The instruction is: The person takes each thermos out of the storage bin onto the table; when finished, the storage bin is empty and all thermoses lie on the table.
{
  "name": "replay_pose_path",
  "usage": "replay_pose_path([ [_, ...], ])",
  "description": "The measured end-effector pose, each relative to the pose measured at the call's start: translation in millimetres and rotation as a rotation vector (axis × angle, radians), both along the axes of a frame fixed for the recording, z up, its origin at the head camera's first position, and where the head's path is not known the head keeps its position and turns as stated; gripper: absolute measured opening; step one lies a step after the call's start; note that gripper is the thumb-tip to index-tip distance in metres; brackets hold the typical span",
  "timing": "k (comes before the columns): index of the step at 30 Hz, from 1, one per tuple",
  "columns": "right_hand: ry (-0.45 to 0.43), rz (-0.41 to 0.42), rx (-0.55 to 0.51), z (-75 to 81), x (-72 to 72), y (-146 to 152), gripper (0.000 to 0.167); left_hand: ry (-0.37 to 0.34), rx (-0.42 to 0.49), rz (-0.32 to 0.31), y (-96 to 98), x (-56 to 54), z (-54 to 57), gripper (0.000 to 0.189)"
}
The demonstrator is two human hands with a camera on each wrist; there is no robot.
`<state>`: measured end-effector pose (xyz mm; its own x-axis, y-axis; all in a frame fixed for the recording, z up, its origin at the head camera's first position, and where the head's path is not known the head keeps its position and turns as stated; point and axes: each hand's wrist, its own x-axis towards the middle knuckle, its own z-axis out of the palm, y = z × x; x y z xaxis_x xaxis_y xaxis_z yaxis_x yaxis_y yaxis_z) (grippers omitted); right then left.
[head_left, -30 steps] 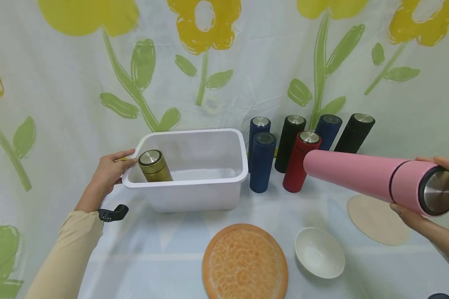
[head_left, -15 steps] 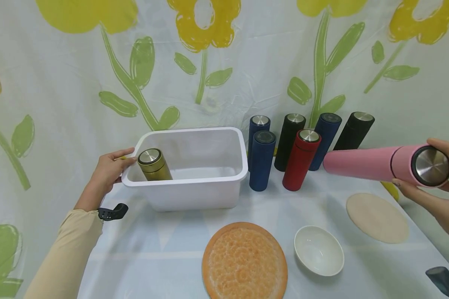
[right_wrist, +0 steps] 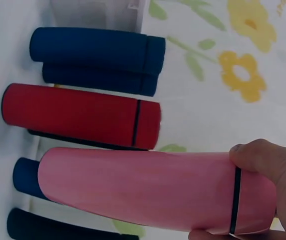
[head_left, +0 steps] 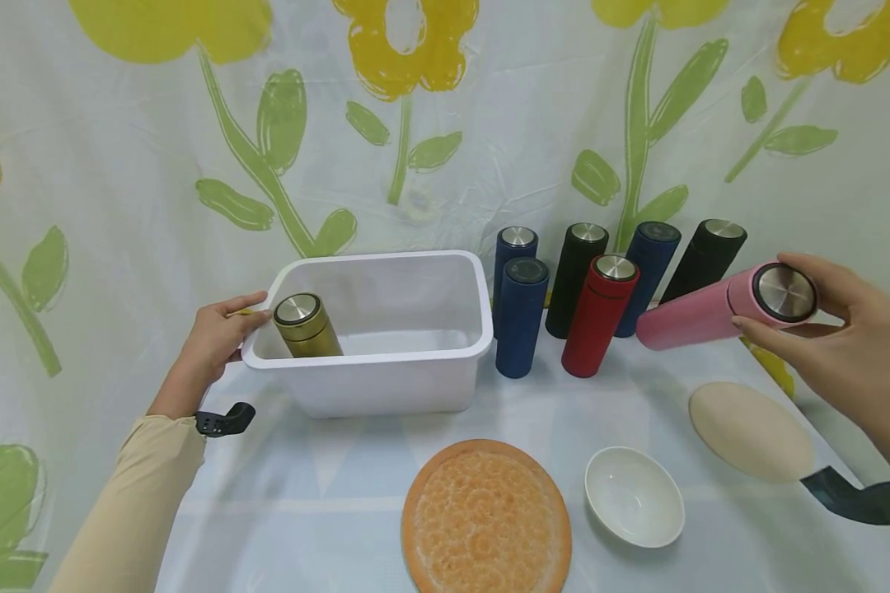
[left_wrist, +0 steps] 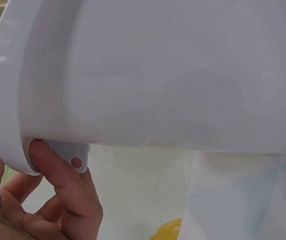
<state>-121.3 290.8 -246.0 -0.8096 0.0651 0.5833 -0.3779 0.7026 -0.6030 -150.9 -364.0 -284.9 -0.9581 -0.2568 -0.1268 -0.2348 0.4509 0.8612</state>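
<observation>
My left hand (head_left: 222,338) grips the left rim of a white plastic tub (head_left: 386,387). In the left wrist view, its fingers (left_wrist: 63,175) curl under that rim beside a small tab with a hole. Inside the tub's left end leans a gold thermos (head_left: 307,329) with a steel lid. My right hand (head_left: 853,338) holds a pink thermos (head_left: 690,317) by its capped end, tilted almost flat above the table's right side. In the right wrist view the pink thermos overlaps a blue thermos (right_wrist: 28,177) behind it; a red thermos (right_wrist: 73,107) stands beside it.
Right of the tub stand blue thermoses (head_left: 521,329), black thermoses (head_left: 574,284) and the red one, grouped closely. Nearer me lie a round brown mat (head_left: 487,519), a white bowl (head_left: 634,498) and a beige disc (head_left: 749,432). A flowered curtain (head_left: 519,123) hangs behind.
My right hand has carried the pink thermos away from me toward the standing thermoses, and its lid end has shifted left. The left hand keeps its grip on the tub.
</observation>
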Motion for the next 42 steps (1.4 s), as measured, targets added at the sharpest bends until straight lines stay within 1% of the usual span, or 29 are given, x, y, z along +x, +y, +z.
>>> replay_pose_path([
  [4, 0.042, 0.000, 0.081, -8.8, -16.0, 2.3, 0.074, -0.004, 0.009, -0.001, 1.5, -1.0, -0.8, 0.058],
  [6, 0.064, 0.015, 0.110, -14.0, -24.4, 2.6, 0.072, -0.008, 0.013, 0.001, 2.6, -1.5, -1.4, 0.058],
  [10, 0.050, 0.038, 0.126, -24.5, -39.0, 3.1, 0.073, -0.011, 0.013, 0.005, 4.0, -2.7, -2.8, 0.057],
  [14, -0.013, 0.038, 0.146, -33.5, -49.1, 3.3, 0.071, -0.012, 0.010, 0.000, 5.7, -3.8, -3.6, 0.057],
  [20, -0.164, 0.022, 0.252, -42.8, -66.1, 2.5, 0.069, -0.012, -0.005, -0.005, 4.5, -5.0, -3.1, 0.057],
  [22, -0.205, 0.023, 0.278, -42.3, -74.4, 1.6, 0.069, -0.008, -0.008, -0.008, 2.8, -4.8, -2.5, 0.057],
  [25, -0.268, 0.040, 0.301, -37.1, -89.3, -2.7, 0.069, -0.006, -0.018, -0.010, -1.2, -2.8, -2.9, 0.058],
  [29, -0.333, 0.079, 0.320, -30.1, -107.8, -6.9, 0.070, -0.008, -0.023, -0.010, -4.4, 0.2, -3.7, 0.058],
  [32, -0.363, 0.101, 0.325, -28.0, -118.0, -5.3, 0.072, -0.008, -0.021, -0.007, -3.5, 0.1, -3.6, 0.058],
  [37, -0.421, 0.117, 0.325, -26.8, -126.9, -0.8, 0.077, -0.014, -0.020, 0.000, -2.8, -0.9, -3.4, 0.057],
  [40, -0.442, 0.115, 0.322, -27.3, -127.6, 0.8, 0.079, -0.014, -0.020, 0.000, -2.3, -1.5, -3.0, 0.057],
  [42, -0.439, 0.113, 0.319, -27.9, -127.2, 1.1, 0.079, -0.014, -0.017, -0.002, -2.0, -1.8, -2.9, 0.058],
])
